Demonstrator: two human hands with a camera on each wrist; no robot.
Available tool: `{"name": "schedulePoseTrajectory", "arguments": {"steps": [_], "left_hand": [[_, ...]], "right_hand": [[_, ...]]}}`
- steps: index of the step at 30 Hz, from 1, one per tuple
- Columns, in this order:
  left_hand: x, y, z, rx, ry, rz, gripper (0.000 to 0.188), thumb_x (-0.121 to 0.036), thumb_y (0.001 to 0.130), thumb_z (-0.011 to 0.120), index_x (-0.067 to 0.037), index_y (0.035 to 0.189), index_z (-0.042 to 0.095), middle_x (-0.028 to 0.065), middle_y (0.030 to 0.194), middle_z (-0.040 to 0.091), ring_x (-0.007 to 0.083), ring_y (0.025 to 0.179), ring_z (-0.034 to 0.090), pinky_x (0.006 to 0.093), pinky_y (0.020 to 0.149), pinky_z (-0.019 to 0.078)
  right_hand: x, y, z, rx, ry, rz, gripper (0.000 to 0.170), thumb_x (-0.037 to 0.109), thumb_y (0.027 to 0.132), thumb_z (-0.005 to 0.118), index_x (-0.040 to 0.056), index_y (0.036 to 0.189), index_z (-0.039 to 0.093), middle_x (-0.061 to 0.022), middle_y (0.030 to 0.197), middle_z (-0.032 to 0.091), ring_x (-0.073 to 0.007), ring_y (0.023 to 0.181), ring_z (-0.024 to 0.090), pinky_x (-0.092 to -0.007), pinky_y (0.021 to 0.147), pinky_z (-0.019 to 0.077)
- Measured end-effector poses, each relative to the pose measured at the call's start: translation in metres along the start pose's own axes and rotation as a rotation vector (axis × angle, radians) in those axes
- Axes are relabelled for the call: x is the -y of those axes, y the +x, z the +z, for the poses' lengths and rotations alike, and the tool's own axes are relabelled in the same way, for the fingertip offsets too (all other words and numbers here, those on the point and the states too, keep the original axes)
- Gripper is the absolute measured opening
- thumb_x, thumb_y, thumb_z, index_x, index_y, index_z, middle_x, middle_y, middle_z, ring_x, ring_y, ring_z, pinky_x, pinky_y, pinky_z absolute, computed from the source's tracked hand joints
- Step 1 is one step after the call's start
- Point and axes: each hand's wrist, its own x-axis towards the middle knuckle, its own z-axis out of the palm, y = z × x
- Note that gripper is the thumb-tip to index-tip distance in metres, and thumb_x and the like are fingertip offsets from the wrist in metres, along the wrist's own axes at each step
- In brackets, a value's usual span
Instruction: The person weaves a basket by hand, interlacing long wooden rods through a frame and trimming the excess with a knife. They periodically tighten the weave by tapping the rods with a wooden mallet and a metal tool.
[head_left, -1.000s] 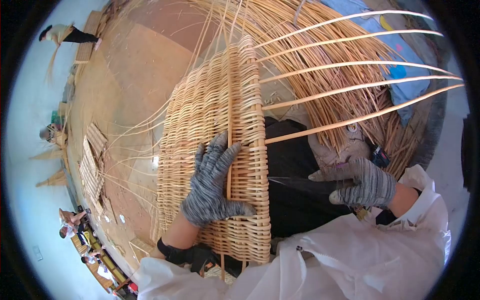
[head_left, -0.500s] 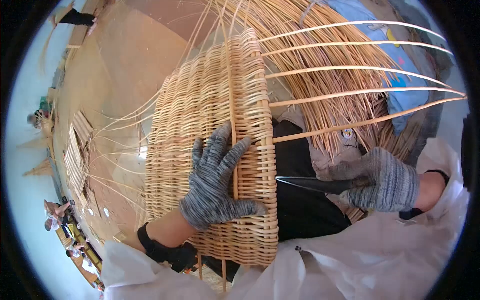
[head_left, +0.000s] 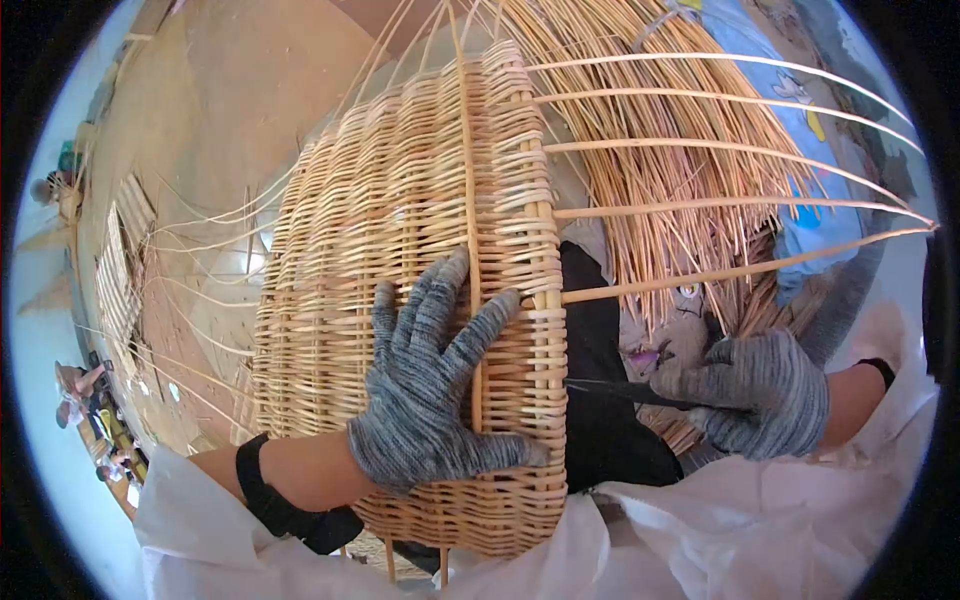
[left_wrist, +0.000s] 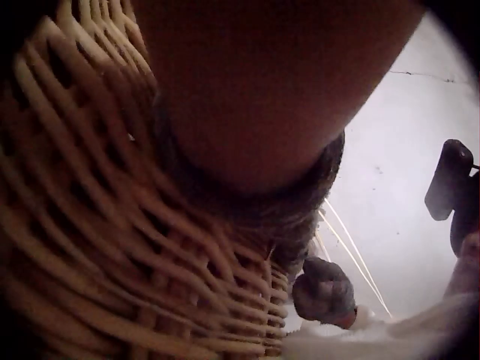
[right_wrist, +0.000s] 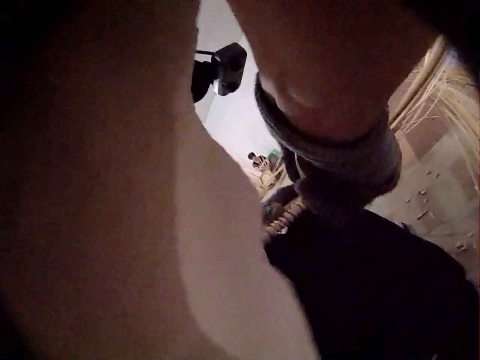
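Note:
A large wicker basket panel (head_left: 400, 210) of woven willow stands across my lap in the head view. My left hand (head_left: 425, 375), in a grey knitted glove, rests on it with fingers spread and thumb reaching toward the near rim. Along the panel's face runs a long willow rod (head_left: 468, 170), passing beside the left fingertips. My right hand (head_left: 765, 395), also gloved, grips a slim, pointed dark tool like an awl (head_left: 630, 392). Its tip is right at the panel's rim. In the left wrist view, the weave (left_wrist: 97, 225) fills the left side; the right wrist view hides the tool.
Several long willow stakes (head_left: 720, 207) stick out to the right from the rim. Behind them lies a big heap of loose rods (head_left: 640, 180) beside a blue cloth (head_left: 815, 240). Woven pieces (head_left: 120, 270) lie on the floor at left, with people farther off.
The right hand has turned, bringing the tool's point to the rim. My left hand stays spread on the panel. The head view has shifted, so the panel appears nearer and lower.

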Motion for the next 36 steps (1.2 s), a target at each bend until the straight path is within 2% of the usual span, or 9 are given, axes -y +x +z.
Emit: {"name": "schedulePoseTrajectory", "arguments": {"steps": [1,7,10,13,16,18,23,30,36], "left_hand": [[-0.002,-0.001,0.000,0.017,-0.003,-0.007,0.111,-0.077,0.053,0.072,-0.015,0.141,0.043,0.0266,0.147,0.024,0.0425,0.139,0.022,0.0651,0.109,0.0045],[0.001,0.000,0.001,0.041,-0.016,-0.025,0.112,-0.078,0.053,0.071,-0.016,0.142,0.042,0.0268,0.147,0.023,0.0428,0.139,0.022,0.0660,0.108,0.0027],[0.001,-0.002,0.002,0.037,-0.030,-0.011,0.112,-0.078,0.054,0.071,-0.017,0.143,0.041,0.0262,0.148,0.022,0.0424,0.139,0.021,0.0660,0.108,0.0024],[-0.001,-0.003,0.002,0.051,-0.051,-0.015,0.111,-0.077,0.054,0.071,-0.019,0.144,0.040,0.0258,0.149,0.021,0.0416,0.140,0.020,0.0654,0.109,0.0010],[0.000,0.000,0.002,0.064,-0.070,-0.041,0.110,-0.076,0.055,0.071,-0.019,0.144,0.040,0.0258,0.149,0.021,0.0413,0.140,0.020,0.0652,0.109,0.0001],[0.000,0.001,0.000,0.063,-0.068,-0.043,0.110,-0.076,0.055,0.071,-0.019,0.144,0.040,0.0258,0.149,0.021,0.0412,0.140,0.020,0.0651,0.109,0.0001],[0.000,-0.002,0.004,0.025,-0.067,-0.010,0.109,-0.077,0.057,0.069,-0.018,0.144,0.040,0.0260,0.149,0.021,0.0417,0.140,0.021,0.0647,0.109,0.0003],[0.000,-0.001,0.005,0.012,-0.077,-0.033,0.108,-0.077,0.059,0.067,-0.017,0.144,0.039,0.0268,0.148,0.023,0.0429,0.139,0.024,0.0647,0.109,0.0013],[0.002,-0.003,0.008,-0.021,-0.107,-0.013,0.106,-0.075,0.060,0.068,-0.017,0.144,0.039,0.0266,0.149,0.023,0.0431,0.138,0.025,0.0651,0.109,0.0023]], "right_hand": [[0.000,0.002,-0.004,0.034,-0.140,-0.048,0.040,0.016,0.082,0.069,0.0131,0.121,0.065,-0.0084,0.083,0.069,-0.0165,0.071,0.066,-0.0326,0.063,0.0534],[-0.010,0.019,-0.017,0.300,0.534,0.443,0.040,0.016,0.083,0.067,0.0156,0.122,0.064,-0.0060,0.068,0.062,-0.0213,0.061,0.062,-0.0368,0.059,0.0523],[-0.012,0.024,-0.024,0.186,-0.195,-0.131,0.039,0.021,0.083,0.068,0.0149,0.122,0.065,-0.0051,0.074,0.062,-0.0216,0.062,0.060,-0.0372,0.059,0.0516],[-0.013,0.026,-0.023,0.125,-0.363,-0.313,0.040,0.026,0.083,0.069,0.0143,0.121,0.065,-0.0063,0.084,0.062,-0.0214,0.071,0.061,-0.0350,0.064,0.0509],[-0.022,0.016,-0.002,0.174,0.618,0.235,0.040,0.027,0.084,0.066,0.0138,0.122,0.064,-0.0082,0.089,0.058,-0.0239,0.084,0.059,-0.0345,0.071,0.0491],[-0.024,0.018,-0.006,0.225,0.505,0.279,0.035,0.027,0.084,0.068,0.0182,0.118,0.067,-0.0088,0.088,0.057,-0.0266,0.090,0.056,-0.0346,0.077,0.0473],[-0.005,0.032,-0.025,0.263,-0.285,-0.103,0.033,0.027,0.082,0.071,0.0237,0.115,0.069,-0.0056,0.082,0.062,-0.0269,0.079,0.060,-0.0368,0.073,0.0489],[-0.033,0.020,0.003,0.142,0.399,0.060,0.039,0.017,0.083,0.067,0.0226,0.122,0.065,-0.0056,0.082,0.067,-0.0233,0.069,0.064,-0.0391,0.063,0.0537],[-0.036,0.018,0.003,0.197,0.228,0.023,0.042,0.021,0.083,0.066,0.0188,0.125,0.063,-0.0067,0.078,0.066,-0.0258,0.069,0.065,-0.0350,0.064,0.0549]]}}
